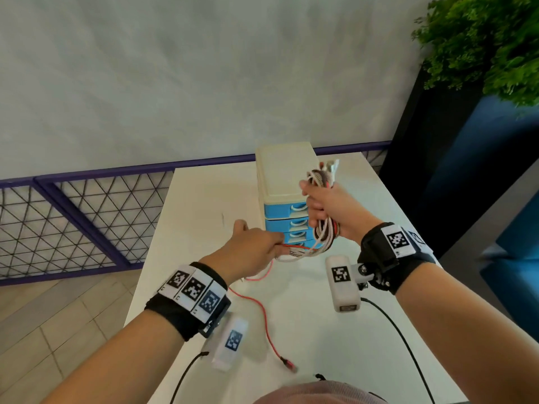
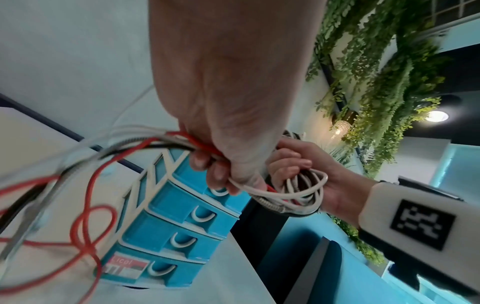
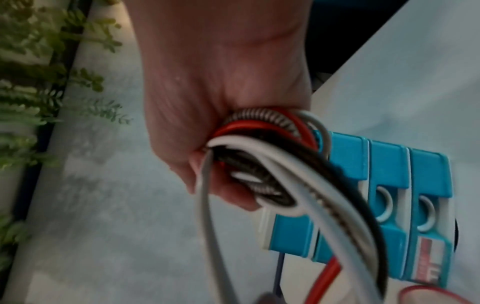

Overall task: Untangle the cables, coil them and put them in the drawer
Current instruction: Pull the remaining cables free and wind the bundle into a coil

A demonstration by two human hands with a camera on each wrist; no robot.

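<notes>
Over the white table (image 1: 306, 316), both hands on cables in front of the drawer unit (image 1: 284, 182).
Right hand (image 1: 326, 209) fisted round the coiled bundle (image 1: 325, 231); left hand (image 1: 253, 252) pinching loose strands, fingertips hidden. Red cable (image 1: 267, 325) trailing toward the near edge, plug blurred. Drawers shut.

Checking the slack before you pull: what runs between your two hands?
Head view: red and white cables span from the left hand to the bundle in the right hand, crossing the drawer unit.
</notes>
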